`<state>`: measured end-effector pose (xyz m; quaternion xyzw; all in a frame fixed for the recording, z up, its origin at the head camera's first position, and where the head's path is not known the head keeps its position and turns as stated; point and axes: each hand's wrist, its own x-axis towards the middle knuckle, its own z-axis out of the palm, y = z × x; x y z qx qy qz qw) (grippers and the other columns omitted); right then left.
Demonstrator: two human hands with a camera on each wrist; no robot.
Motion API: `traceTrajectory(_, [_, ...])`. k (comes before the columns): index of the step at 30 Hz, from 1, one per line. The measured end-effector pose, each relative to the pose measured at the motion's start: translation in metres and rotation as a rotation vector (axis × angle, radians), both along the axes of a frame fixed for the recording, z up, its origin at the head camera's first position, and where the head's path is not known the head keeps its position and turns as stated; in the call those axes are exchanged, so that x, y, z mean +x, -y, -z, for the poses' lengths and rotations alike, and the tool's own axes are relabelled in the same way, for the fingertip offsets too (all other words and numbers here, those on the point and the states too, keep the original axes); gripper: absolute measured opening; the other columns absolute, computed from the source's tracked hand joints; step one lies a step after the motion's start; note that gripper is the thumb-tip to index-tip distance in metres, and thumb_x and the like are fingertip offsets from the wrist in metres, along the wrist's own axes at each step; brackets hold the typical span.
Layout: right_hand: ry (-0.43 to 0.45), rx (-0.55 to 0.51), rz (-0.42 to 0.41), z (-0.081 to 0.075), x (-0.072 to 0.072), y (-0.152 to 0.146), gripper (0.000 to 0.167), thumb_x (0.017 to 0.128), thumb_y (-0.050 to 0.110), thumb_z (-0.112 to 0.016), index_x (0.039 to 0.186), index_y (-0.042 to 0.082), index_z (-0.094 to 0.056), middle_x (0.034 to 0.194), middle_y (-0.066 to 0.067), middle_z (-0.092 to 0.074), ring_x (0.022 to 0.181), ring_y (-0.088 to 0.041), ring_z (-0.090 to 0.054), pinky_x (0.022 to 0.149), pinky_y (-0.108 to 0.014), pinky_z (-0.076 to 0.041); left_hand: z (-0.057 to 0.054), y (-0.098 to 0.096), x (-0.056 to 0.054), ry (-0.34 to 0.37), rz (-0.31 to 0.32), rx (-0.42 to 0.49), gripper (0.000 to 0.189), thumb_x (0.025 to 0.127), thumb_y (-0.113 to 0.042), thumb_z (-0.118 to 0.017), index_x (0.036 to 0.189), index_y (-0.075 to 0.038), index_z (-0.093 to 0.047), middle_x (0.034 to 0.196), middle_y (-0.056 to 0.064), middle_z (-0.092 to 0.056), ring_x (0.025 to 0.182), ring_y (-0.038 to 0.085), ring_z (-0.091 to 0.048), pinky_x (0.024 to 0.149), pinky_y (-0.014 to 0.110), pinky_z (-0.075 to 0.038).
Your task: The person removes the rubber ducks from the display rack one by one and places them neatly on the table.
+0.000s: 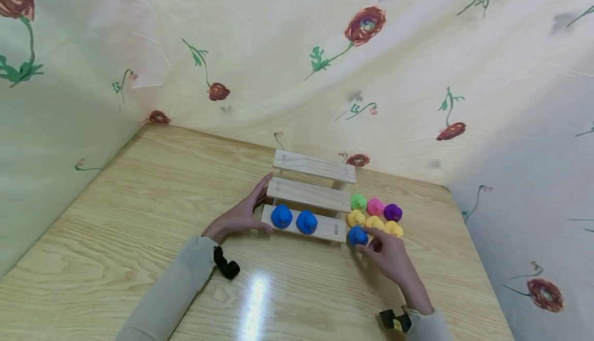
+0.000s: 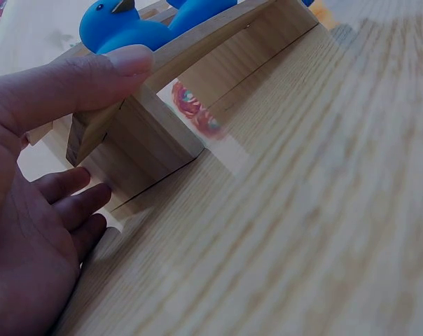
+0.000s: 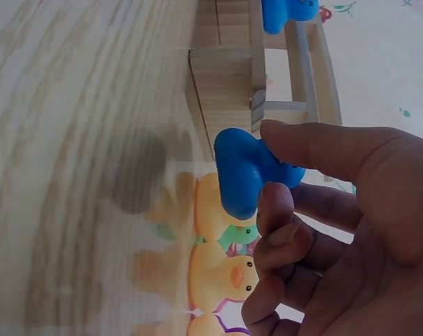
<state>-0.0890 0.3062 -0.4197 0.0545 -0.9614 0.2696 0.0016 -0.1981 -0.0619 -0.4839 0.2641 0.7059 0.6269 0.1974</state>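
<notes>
A three-step wooden rack [image 1: 308,194] stands on the table. Two blue rubber ducks [image 1: 281,216] sit side by side on its lowest step, towards the left end. My left hand [image 1: 242,216] is at the rack's left end, its thumb against the front edge of the lowest step and its other fingers spread along the side. Between thumb and fingers my right hand [image 1: 386,255] pinches another blue rubber duck [image 3: 239,171], just off the right end of the lowest step. In the right wrist view that duck is raised off the table.
Right of the rack, yellow ducks [image 1: 374,223] form a row. Behind them are a green duck [image 1: 358,201], a pink duck [image 1: 375,207] and a purple duck [image 1: 393,212]. A flowered cloth [image 1: 278,62] hangs behind the table [image 1: 185,176] and at both sides.
</notes>
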Motion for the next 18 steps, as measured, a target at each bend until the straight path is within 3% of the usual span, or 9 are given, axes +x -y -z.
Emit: traceTrajectory(18, [0.056, -0.017, -0.016, 0.0048, -0.0027, -0.0035, 0.040, 0.085, 0.008, -0.077, 0.123, 0.000, -0.068, 0.070, 0.001, -0.058, 0.061, -0.004, -0.047, 0.051, -0.018, -0.041, -0.0027, 0.0004, -0.0001, 0.009, -0.003, -0.001, 0.131, 0.072, -0.014, -0.091, 0.157, -0.049, 0.001, 0.171, 0.000, 0.006, 0.159, 0.033, -0.003, 0.130, 0.053, -0.010])
